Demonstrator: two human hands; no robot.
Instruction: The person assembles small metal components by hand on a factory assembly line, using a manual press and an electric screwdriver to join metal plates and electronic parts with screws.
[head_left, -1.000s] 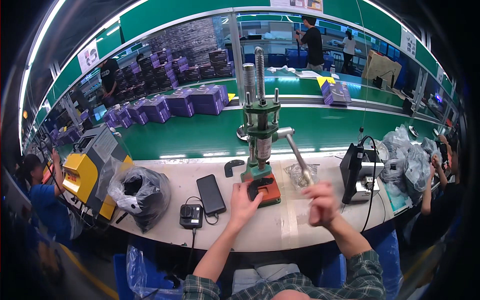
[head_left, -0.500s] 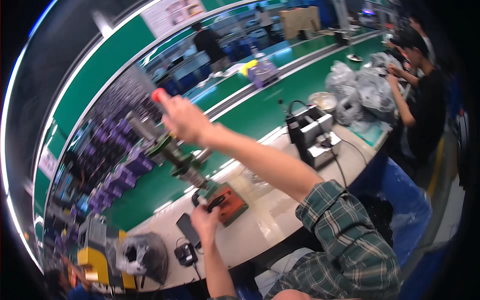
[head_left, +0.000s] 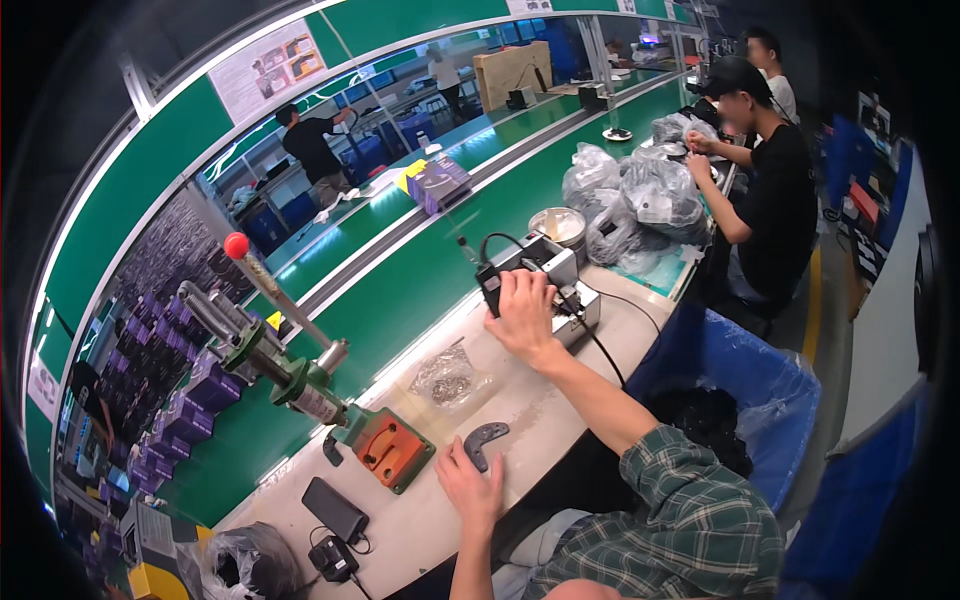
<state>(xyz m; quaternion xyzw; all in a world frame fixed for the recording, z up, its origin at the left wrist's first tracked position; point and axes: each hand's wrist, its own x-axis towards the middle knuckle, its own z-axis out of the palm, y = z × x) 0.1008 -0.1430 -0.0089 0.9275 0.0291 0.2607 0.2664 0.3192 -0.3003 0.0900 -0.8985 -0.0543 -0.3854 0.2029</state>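
My left hand point(head_left: 470, 490) is at the table's front edge, thumb and fingers on either side of the lower end of a dark grey curved part point(head_left: 487, 436). Farther right, my right hand point(head_left: 527, 315) has its fingers bent over a black boxy device point(head_left: 490, 287) with a thin upright stem and a cable; its palm side is hidden. Left of my hands stands a green hand press point(head_left: 300, 385) with a red ball point(head_left: 237, 245) on its lever. An orange fixture plate point(head_left: 392, 450) lies on the press base, and a second dark curved piece point(head_left: 332, 450) rests beside it.
A black phone-like slab point(head_left: 335, 508) and a black adapter point(head_left: 332, 558) lie left of the press. A clear bag of small parts point(head_left: 450, 378) sits behind my hands. Bagged parts point(head_left: 640, 195), a round tub point(head_left: 560, 225) and a blue bin point(head_left: 770, 390) are rightward, near a seated co-worker point(head_left: 770, 180).
My right hand has left the press lever and moved right to the black device. My left hand has moved from the press base to the right with the curved part. The view has turned right.
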